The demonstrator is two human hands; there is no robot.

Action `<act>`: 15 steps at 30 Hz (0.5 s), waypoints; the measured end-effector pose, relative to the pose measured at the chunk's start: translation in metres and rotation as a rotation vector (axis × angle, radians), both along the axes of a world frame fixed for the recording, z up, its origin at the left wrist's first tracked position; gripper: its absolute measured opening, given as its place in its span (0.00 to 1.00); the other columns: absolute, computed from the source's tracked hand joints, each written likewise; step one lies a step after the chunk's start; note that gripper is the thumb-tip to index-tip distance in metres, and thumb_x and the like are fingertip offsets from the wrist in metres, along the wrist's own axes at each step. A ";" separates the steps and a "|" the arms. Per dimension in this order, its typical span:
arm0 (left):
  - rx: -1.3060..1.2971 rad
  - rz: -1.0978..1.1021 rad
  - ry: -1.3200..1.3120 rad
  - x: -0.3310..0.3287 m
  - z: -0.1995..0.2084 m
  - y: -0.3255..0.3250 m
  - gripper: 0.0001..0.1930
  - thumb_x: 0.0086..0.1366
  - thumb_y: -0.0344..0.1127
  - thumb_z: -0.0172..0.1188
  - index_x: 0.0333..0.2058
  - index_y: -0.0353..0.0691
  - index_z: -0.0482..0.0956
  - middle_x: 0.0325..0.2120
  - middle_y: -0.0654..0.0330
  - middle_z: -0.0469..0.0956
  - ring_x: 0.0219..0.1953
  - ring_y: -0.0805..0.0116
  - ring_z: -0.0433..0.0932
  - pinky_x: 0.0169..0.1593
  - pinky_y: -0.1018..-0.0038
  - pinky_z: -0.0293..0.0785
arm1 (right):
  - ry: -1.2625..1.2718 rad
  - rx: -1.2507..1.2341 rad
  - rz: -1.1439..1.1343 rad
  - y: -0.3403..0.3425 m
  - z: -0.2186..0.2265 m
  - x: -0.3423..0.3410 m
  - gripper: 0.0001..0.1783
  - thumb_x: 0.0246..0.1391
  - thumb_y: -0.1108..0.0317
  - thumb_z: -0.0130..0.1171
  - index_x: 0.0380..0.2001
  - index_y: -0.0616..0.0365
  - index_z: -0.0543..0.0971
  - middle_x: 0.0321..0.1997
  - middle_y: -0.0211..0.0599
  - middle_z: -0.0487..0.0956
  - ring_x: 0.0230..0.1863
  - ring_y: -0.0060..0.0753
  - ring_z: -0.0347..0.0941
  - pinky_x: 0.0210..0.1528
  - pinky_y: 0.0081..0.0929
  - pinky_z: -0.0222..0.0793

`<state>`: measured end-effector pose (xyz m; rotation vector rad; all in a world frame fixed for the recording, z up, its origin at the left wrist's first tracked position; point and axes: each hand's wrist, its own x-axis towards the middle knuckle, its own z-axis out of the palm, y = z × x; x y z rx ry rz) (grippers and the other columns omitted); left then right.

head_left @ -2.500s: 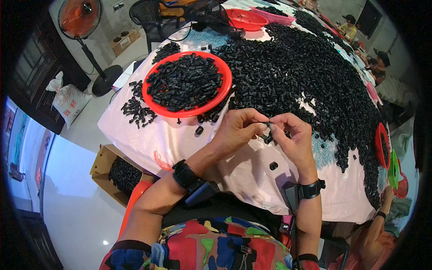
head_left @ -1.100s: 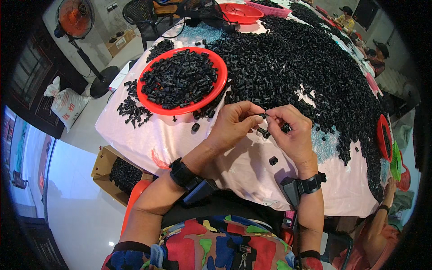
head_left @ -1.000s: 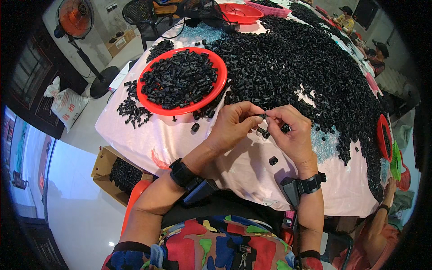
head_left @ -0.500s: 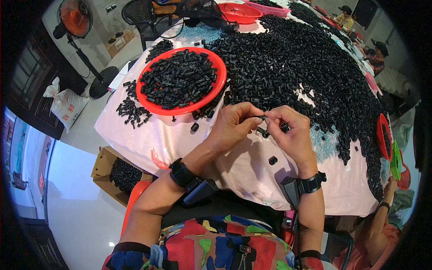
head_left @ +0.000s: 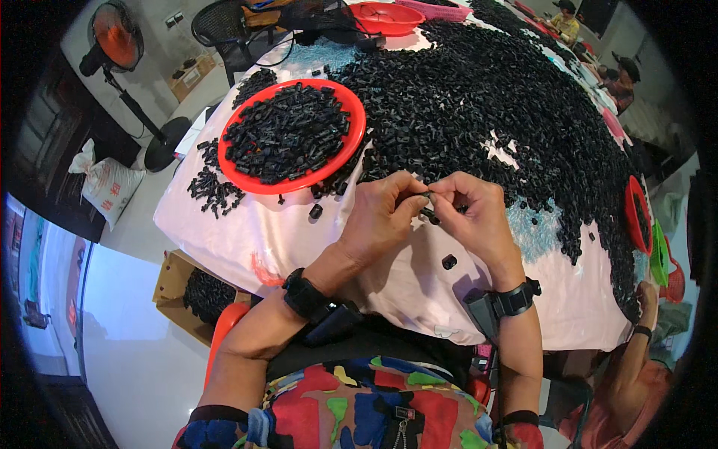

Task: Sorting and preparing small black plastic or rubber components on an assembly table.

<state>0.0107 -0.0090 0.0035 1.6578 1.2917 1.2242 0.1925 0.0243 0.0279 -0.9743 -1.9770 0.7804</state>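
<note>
My left hand (head_left: 383, 217) and my right hand (head_left: 476, 215) meet over the near part of the cloth-covered table, thumbs and fingertips pinched together. Between the fingertips is a small black plastic part (head_left: 428, 196), mostly hidden by the fingers. Just below the fingers another black piece (head_left: 429, 215) shows; whether it is held or lies on the cloth I cannot tell. A single black plastic piece (head_left: 449, 262) lies near my right wrist, and a second loose piece (head_left: 315, 211) is left of my left hand. Beyond both hands spreads a large heap of black plastic pieces (head_left: 464, 97).
A red round tray (head_left: 359, 127) full of longer black parts stands at left, with loose parts beside it. A cardboard box (head_left: 170, 295) of black pieces is below the table's left edge. At right are a red basket (head_left: 634, 217), a green basket (head_left: 658, 253) and a co-worker's arm (head_left: 639, 329).
The whole view has shifted slightly, with table and tray a little further left. My hands stay pinched together at the small black part, the fingertips slightly closer.
</note>
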 end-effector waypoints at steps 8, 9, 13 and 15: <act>-0.279 -0.113 -0.475 -0.005 -0.007 0.008 0.07 0.68 0.28 0.60 0.42 0.31 0.81 0.31 0.63 0.83 0.29 0.78 0.79 0.34 0.80 0.76 | -0.071 0.160 0.015 -0.001 0.004 -0.006 0.10 0.50 0.77 0.63 0.38 0.63 0.83 0.31 0.42 0.80 0.31 0.41 0.79 0.33 0.31 0.74; -0.276 -0.113 -0.474 -0.006 -0.007 0.009 0.07 0.68 0.28 0.60 0.42 0.31 0.81 0.31 0.63 0.83 0.29 0.78 0.79 0.34 0.80 0.76 | -0.069 0.163 0.016 -0.002 0.004 -0.006 0.10 0.50 0.77 0.63 0.38 0.63 0.83 0.31 0.42 0.80 0.31 0.41 0.79 0.33 0.31 0.74; -0.352 -0.188 -0.590 -0.012 -0.015 0.012 0.09 0.69 0.32 0.63 0.44 0.34 0.82 0.34 0.61 0.84 0.35 0.74 0.83 0.41 0.78 0.81 | -0.083 0.301 0.067 -0.003 0.006 -0.007 0.17 0.44 0.78 0.68 0.40 0.63 0.83 0.35 0.44 0.81 0.38 0.47 0.78 0.41 0.37 0.75; -0.381 -0.207 -0.647 -0.012 -0.014 0.012 0.09 0.69 0.32 0.63 0.44 0.34 0.82 0.35 0.60 0.84 0.35 0.73 0.83 0.42 0.77 0.82 | -0.101 0.300 0.064 -0.002 0.005 -0.008 0.19 0.41 0.78 0.70 0.41 0.62 0.82 0.36 0.44 0.81 0.40 0.48 0.78 0.42 0.38 0.75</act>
